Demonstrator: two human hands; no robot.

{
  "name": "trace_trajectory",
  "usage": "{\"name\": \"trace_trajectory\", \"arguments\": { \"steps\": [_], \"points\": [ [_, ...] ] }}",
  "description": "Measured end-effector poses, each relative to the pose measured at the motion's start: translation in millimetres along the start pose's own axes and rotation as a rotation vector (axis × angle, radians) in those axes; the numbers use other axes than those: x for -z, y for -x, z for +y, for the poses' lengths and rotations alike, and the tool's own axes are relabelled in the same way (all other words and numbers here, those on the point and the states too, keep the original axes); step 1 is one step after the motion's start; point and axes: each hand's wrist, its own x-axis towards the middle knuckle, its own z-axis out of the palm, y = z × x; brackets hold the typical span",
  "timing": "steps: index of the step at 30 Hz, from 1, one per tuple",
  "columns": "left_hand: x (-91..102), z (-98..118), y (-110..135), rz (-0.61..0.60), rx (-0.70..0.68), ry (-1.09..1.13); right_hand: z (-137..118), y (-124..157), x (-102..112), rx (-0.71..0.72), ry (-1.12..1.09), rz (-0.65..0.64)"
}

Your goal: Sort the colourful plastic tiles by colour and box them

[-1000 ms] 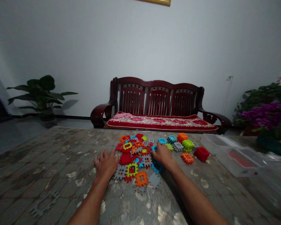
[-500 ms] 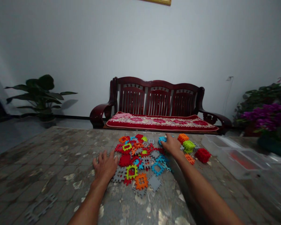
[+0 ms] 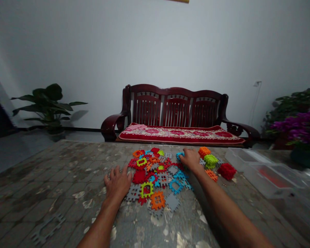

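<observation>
My left hand (image 3: 119,183) rests on the patterned tablecloth, fingers spread, holding nothing. Its fingertips are beside a heap of flat toothed building tiles in red, grey, blue, orange and lime. Closest to it are a grey window tile (image 3: 133,192) and a red tile (image 3: 140,176). At the heap's far right, my right hand (image 3: 191,159) has its fingers curled against a blue toothed block (image 3: 179,156); the hand hides part of it. Just right of that hand sit an orange block (image 3: 204,151), a lime block (image 3: 211,161) and a red block (image 3: 226,171).
Clear plastic boxes (image 3: 270,177) stand at the table's right, one with something red inside. A lone grey frame tile (image 3: 48,229) lies at the front left. Behind the table is a wooden bench (image 3: 175,106). Purple flowers (image 3: 299,127) are at the right edge.
The view has shifted slightly, so everything appears a little farther right. Both hands keep nearly the same places, the right one still at the blue block.
</observation>
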Motion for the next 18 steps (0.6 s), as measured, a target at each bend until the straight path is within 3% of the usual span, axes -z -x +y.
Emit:
{"name": "trace_trajectory", "arguments": {
  "steps": [3, 8, 12, 18],
  "points": [
    [-0.2, 0, 0, 0.008, -0.003, -0.004, 2, 16, 0, 0.043, -0.109, 0.015],
    [-1.7, -1, -1, 0.008, -0.011, 0.011, 13, 56, -10, 0.17, -0.294, -0.111],
    [-2.2, -1, 0, 0.018, -0.011, 0.015, 20, 81, -19, 0.208, -0.273, -0.092],
    [0.7, 0, 1, 0.005, -0.004, 0.018, 19, 98, -19, 0.306, -0.336, -0.046]
  ]
}}
